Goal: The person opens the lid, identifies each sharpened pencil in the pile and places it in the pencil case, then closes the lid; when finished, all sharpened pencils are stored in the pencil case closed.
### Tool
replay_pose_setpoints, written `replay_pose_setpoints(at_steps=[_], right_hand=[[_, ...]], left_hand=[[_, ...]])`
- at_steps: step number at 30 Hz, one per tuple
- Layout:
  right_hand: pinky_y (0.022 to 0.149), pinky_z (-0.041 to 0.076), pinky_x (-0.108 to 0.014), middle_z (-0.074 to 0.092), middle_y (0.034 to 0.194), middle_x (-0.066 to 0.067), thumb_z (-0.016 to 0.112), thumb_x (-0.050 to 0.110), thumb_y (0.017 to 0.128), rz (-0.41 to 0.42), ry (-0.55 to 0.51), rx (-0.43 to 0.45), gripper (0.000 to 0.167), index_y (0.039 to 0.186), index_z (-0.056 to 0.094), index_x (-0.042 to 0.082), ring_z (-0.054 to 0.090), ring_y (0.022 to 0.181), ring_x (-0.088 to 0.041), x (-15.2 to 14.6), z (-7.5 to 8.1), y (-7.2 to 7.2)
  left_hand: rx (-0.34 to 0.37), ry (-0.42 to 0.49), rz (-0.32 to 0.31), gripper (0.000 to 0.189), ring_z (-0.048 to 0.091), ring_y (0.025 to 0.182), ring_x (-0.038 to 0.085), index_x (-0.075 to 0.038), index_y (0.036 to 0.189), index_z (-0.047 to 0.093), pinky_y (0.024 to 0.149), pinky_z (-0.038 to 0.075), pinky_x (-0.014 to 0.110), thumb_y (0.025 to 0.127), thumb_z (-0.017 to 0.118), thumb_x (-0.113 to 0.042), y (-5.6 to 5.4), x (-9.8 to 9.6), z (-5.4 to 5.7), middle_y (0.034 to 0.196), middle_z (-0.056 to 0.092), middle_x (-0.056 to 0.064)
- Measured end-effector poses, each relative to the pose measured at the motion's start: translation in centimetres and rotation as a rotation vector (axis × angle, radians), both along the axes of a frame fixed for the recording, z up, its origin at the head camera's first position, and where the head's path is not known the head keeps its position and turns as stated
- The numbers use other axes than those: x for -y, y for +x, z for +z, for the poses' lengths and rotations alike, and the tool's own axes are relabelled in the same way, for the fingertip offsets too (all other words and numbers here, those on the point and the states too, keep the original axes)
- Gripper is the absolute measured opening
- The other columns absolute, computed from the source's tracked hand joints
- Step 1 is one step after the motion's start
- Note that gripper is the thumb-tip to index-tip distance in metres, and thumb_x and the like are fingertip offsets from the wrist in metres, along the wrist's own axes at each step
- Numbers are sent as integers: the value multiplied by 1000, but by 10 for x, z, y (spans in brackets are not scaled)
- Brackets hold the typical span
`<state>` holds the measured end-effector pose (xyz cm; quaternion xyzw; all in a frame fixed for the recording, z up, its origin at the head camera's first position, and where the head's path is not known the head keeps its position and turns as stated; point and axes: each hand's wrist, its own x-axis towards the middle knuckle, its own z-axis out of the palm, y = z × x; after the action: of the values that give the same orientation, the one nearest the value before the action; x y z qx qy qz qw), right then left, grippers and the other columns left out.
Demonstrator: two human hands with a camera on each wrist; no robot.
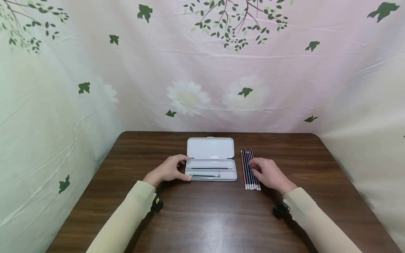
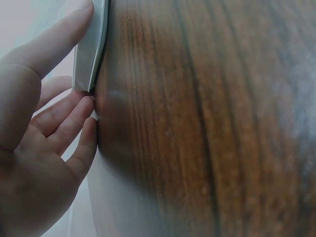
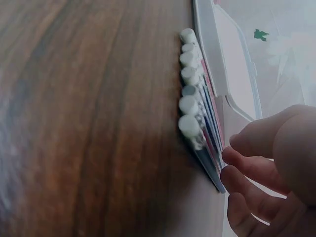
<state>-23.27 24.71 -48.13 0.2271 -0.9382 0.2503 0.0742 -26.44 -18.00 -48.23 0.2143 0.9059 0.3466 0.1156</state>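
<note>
A white pencil case (image 1: 227,175) lies with its lid (image 1: 210,148) folded back, a few pencils inside its compartments. My left hand (image 1: 171,169) holds the left end, thumb at the near corner and fingers around the far side; in the left wrist view, the thumb lies along the case's edge (image 2: 89,59). Right of the case, several dark blue and red pencils (image 1: 248,172) lie side by side, white eraser ends towards me. My right hand (image 1: 269,173) hovers at their right side with bent fingers. No pencil is visible between thumb and fingertips (image 3: 232,173).
Both things lie on a dark brown wooden table (image 1: 202,218). A pale cloth with leaf and bird prints (image 1: 209,70) hangs behind the far edge and along both sides. Each wrist wears a small black camera.
</note>
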Motion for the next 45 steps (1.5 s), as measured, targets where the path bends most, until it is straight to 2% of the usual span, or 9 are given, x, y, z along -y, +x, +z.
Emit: replay_pose_setpoints(at_steps=[5,11,19,24,29,37,45], right_hand=[[74,58,-43,74,102,-10,75,-1,90,6,11,-8,19,109,75,2,68,86,-20,2,-1,-1],[72,57,-38,73,102,-10,77,1,91,-15,36,35,20,111,74,2,63,81,-15,2,1,-2],[74,60,-43,72,101,-12,77,3,90,-19,75,31,22,111,73,0,67,86,-21,4,3,-3],[74,60,-44,72,100,-13,78,3,90,-39,97,66,23,112,73,0,68,88,-22,8,6,-3],[71,60,-41,72,96,-12,76,4,90,-68,104,113,24,113,71,-1,66,83,-20,12,9,-4],[58,51,-34,65,77,-3,72,5,89,-118,158,127,25,112,70,-4,58,67,-16,20,10,-6],[56,50,-39,66,80,-12,71,4,84,-206,166,142,19,100,66,-4,57,64,-23,30,13,-3]], left_hand=[[-5,7,-6,83,58,119,22,-12,145,62,105,51,42,73,99,-35,0,0,0,132,64,3],[0,-3,6,84,58,120,22,-12,145,61,106,51,43,74,98,-36,2,0,0,132,64,4],[0,1,0,84,58,120,23,-11,145,61,105,51,44,74,98,-35,2,0,2,133,64,5],[-4,2,-5,84,58,119,22,-12,145,62,105,51,43,73,99,-36,1,1,0,132,64,3],[-6,-1,-5,84,58,118,22,-12,145,62,104,51,43,73,99,-35,1,1,1,131,65,3],[-8,10,-4,83,58,119,23,-11,145,62,104,51,45,74,98,-36,3,1,3,132,64,4],[-6,9,-3,84,58,119,23,-12,145,61,104,51,45,74,98,-37,3,0,1,132,64,4]])
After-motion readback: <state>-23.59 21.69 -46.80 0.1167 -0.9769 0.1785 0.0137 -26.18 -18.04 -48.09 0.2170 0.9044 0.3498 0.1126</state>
